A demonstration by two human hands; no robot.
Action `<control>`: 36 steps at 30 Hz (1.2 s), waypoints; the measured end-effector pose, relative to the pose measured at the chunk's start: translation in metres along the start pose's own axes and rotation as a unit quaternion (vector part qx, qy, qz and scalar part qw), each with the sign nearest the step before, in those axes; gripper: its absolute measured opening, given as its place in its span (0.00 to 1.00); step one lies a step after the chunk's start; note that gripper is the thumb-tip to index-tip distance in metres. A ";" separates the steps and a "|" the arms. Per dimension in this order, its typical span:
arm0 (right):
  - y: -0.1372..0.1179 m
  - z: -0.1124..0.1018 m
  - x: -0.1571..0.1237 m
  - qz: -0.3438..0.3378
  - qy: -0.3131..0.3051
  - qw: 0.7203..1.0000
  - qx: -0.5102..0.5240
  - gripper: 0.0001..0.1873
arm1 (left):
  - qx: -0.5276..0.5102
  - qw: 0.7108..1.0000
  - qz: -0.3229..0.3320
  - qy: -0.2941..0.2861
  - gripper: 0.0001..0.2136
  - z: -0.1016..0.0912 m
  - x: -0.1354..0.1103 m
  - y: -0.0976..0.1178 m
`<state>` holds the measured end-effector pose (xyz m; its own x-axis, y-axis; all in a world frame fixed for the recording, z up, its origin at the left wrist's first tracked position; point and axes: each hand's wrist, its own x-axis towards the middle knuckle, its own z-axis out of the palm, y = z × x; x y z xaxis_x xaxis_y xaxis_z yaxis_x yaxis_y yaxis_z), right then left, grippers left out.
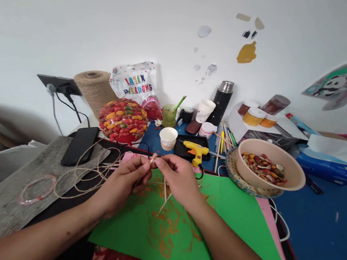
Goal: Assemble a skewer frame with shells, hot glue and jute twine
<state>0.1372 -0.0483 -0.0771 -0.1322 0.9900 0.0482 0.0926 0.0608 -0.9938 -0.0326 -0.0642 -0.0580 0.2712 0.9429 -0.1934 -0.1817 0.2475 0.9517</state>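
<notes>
Fingers of left hand (125, 179): closed, thumb and forefinger pinching a small pale piece (153, 158), center of frame.
Fingers of right hand (180, 177): closed on the same piece from its right side.
Thin sticks (166, 191): just below the fingers, over the stained green sheet (229, 214).
Twine (75, 170): loose loops, left of center, partly over the gray mat (12, 211).
Glue gun (197, 149): yellow, above center, beyond the right hand.
Bowl (259, 180): right of frame, holding colored pieces (264, 169).
</notes>
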 end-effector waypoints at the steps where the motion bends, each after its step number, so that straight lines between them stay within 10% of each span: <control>1: 0.000 0.000 0.000 -0.001 0.000 1.000 0.001 0.16 | 0.000 1.000 -0.005 0.000 0.22 0.000 0.000 0.000; 36: -0.001 0.001 -0.001 -0.002 -0.005 1.000 -0.002 0.15 | -0.004 1.000 -0.010 -0.006 0.21 0.001 -0.002 -0.002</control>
<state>0.1365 -0.0499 -0.0762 -0.1429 0.9884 0.0512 0.0959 0.0653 -0.9932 -0.0318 -0.0663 -0.0592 0.2853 0.9351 -0.2101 -0.1844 0.2687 0.9454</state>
